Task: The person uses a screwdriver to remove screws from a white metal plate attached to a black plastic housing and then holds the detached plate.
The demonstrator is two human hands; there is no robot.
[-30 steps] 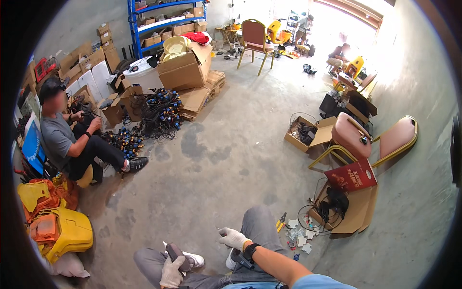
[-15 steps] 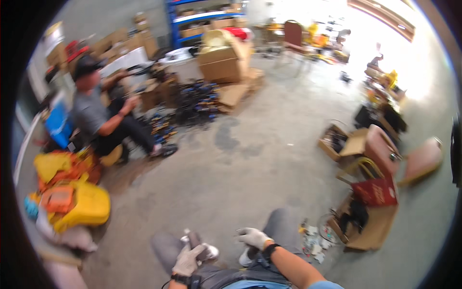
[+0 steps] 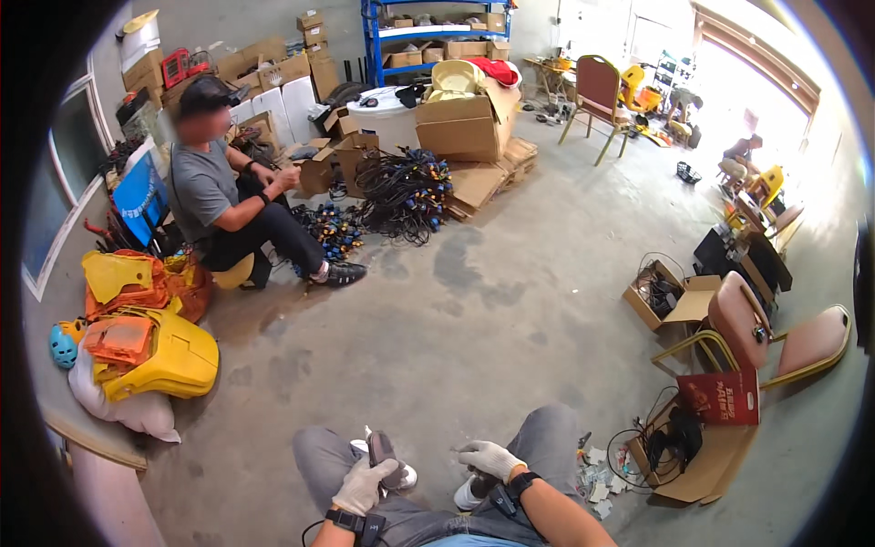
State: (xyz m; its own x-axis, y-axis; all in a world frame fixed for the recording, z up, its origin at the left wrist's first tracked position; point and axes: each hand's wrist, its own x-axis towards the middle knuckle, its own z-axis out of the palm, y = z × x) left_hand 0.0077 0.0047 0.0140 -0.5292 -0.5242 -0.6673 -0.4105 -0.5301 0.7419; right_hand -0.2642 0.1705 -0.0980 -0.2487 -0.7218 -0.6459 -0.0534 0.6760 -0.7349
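Via remote feed I had L hand (image 3: 362, 485) fingers closed round dk obj (image 3: 382, 447). R hand (image 3: 489, 459) fingers were part-curled, couldn't tell if holding; wht scraps (image 3: 599, 493) lay to their R.

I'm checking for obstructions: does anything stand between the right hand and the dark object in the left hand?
Nothing visible stands between the right hand and the dark object in the left hand. A white shoe shows beside the object, but seems to lie lower down.
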